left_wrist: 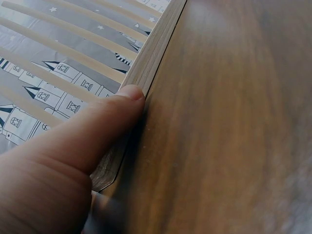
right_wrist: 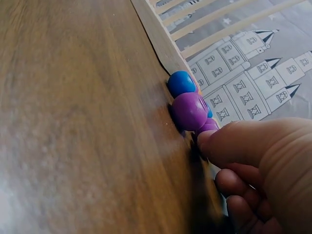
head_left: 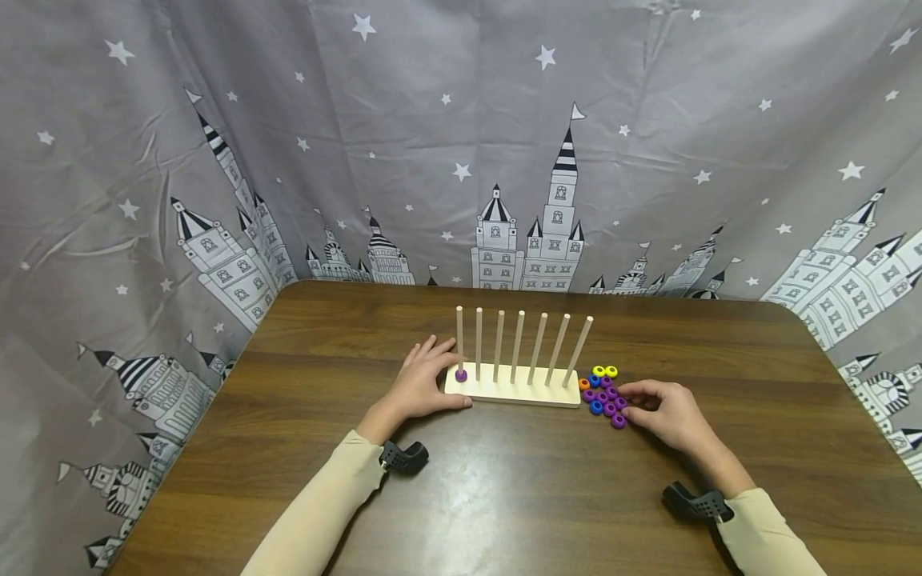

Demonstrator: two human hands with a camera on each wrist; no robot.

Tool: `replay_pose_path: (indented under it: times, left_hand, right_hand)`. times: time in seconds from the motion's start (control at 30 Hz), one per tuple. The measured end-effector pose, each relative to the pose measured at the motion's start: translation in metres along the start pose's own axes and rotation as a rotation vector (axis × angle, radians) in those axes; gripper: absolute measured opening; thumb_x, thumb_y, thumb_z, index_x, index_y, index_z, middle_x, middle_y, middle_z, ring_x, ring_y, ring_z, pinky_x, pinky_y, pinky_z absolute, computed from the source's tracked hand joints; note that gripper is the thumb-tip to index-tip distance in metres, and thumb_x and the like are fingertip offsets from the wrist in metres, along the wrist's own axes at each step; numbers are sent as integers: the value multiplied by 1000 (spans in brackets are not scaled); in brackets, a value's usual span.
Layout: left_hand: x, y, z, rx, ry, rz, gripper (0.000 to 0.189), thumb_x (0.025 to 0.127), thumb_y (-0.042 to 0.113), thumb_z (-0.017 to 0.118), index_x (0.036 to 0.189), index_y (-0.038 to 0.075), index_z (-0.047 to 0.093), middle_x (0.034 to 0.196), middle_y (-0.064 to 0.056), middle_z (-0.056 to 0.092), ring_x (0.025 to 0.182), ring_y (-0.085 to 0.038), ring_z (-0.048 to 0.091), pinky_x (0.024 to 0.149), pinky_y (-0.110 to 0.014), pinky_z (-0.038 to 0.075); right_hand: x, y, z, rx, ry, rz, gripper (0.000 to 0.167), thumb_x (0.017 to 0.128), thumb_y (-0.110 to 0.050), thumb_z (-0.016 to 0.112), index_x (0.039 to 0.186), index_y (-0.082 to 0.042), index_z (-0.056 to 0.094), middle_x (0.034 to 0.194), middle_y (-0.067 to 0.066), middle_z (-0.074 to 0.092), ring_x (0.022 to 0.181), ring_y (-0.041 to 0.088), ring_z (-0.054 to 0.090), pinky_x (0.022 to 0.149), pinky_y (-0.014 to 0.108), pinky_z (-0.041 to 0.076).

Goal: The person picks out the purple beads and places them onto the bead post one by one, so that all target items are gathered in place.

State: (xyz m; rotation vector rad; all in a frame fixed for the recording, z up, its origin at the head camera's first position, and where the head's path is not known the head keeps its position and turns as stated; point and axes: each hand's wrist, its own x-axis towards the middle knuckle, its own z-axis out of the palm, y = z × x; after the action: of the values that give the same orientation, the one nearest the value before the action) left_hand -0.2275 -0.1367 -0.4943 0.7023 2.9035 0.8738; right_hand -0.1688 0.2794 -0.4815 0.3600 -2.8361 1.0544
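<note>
A pale wooden peg rack with several upright pegs stands on the table. One purple bead sits at the bottom of its leftmost peg. My left hand holds the rack's left end, with the thumb along the front edge and the index finger reaching behind. Right of the rack lies a cluster of purple, blue, yellow and orange beads. My right hand pinches a purple bead at the cluster's right side between thumb and index finger; the fingers partly hide it.
The brown wooden table extends around the rack and beads. A grey curtain printed with castles and stars hangs behind the table's far edge. Dark wrist cameras sit on both forearms.
</note>
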Motion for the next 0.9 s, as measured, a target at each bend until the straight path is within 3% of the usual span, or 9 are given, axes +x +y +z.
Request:
replay_pose_path:
  times: [0.33,0.67,0.9]
  left_hand:
    - [0,1,0,4,3,7,71,73,50,85,132,14,66,160,-17,44,155,-47,23,127,-66,12]
    - [0,-1,1,12,6,13,72,74,50,84,134,15,65,160,-18,43,155,-47,23,126,-67,12]
    - [0,-1,0,7,0,6,71,74,51,84,134,16,65,161,-17,43,155,-46,22,127,-65,11]
  right_hand:
    - [-1,2,-1,-31,29,-17,22,80,-3,81,102,-5,78,86,5,75,72,-7,56,64,19,51]
    - [0,5,4,-63,140,-158,23,73,-4,88,94,-11,80,93,4,77,79,-2,60,66,13,48]
    - [0,6,5,-96,146,-183,22,73,-4,88,92,-12,80,94,3,78,81,2,64,67,16,50]
